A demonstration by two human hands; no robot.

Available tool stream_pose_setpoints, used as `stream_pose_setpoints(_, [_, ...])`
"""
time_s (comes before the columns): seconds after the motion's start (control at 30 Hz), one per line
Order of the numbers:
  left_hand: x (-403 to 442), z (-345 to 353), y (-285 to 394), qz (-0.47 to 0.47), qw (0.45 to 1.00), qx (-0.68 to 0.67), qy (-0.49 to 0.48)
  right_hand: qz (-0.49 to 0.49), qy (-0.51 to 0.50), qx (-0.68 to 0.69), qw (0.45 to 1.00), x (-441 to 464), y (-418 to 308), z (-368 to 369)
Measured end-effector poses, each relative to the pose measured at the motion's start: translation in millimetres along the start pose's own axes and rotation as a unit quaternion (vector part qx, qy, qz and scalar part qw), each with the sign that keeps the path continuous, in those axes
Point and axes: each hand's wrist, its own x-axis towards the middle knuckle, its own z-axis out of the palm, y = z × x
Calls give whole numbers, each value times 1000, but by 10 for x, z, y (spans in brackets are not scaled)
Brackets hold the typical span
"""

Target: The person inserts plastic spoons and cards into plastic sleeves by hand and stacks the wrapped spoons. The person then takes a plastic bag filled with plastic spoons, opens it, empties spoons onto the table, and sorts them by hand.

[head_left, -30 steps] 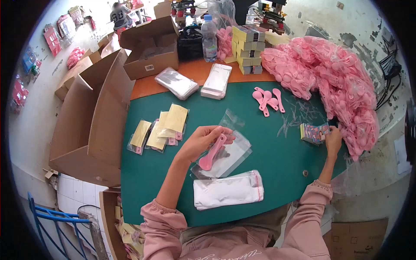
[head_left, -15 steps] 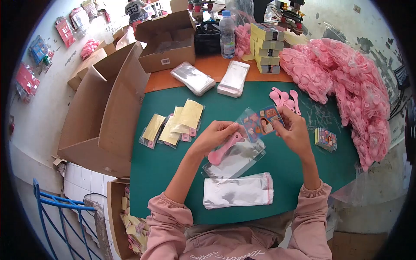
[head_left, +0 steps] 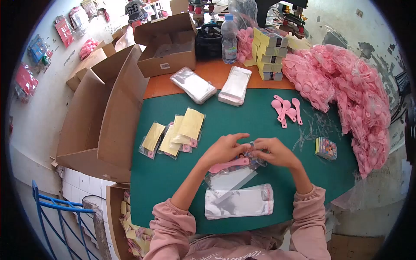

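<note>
While both hands are meeting over the table's middle, the left hand (head_left: 226,151) is curving half open, fingertips together on a clear bag (head_left: 221,177) and the card (head_left: 242,154); the right hand (head_left: 274,151) is half closing, its thumb and fingers pinching at the card's other side. One pink spoon (head_left: 229,165) is lying slantwise just below the left fingers, its handle pointing toward the right hand. One stack of clear bags (head_left: 238,202) is resting nearer the table's near edge (head_left: 195,229). At least four yellow-backed packets (head_left: 190,124) are lying toward the left edge, at least four loose spoons (head_left: 286,109) toward the far right, and one card stack (head_left: 326,148) near the right edge. Two more bag stacks (head_left: 235,86) are sitting toward the far edge. The fingers are hiding most of the card — only slivers are showing — and overlapping plastic is blurring the bag's mouth; whether the card is going inside, I cannot tell.
</note>
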Motion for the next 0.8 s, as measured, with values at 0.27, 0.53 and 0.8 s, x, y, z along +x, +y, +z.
stream_pose_setpoints(0.27, [-151, -306, -117, -20, 996, 16, -83, 187, 95, 304, 929, -84, 121, 53])
stream_pose_setpoints(0.53, [-698, 53, -234, -107, 919, -378, 23, 228, -6, 347, 910, -134, 17, -3])
stream_pose_setpoints(0.8, [-578, 224, -305, -8, 958, -203, 201, 165, 233, 158, 945, -63, -161, 21])
